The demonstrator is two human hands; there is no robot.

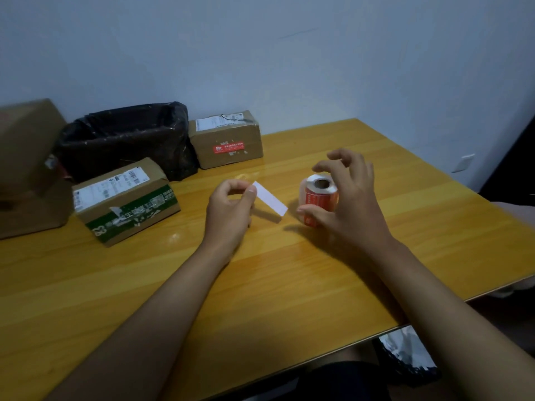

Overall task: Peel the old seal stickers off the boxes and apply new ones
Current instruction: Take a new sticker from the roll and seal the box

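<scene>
White strip (270, 201) pinched, red roll (320, 202) upright

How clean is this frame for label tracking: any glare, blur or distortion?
Head view: dim, soft overall; glare patches on the glossy yellow wooden table; wide-angle bends the table's edges; white rectangular sticker strip sharp enough; print on the red sticker roll unreadable.
</scene>
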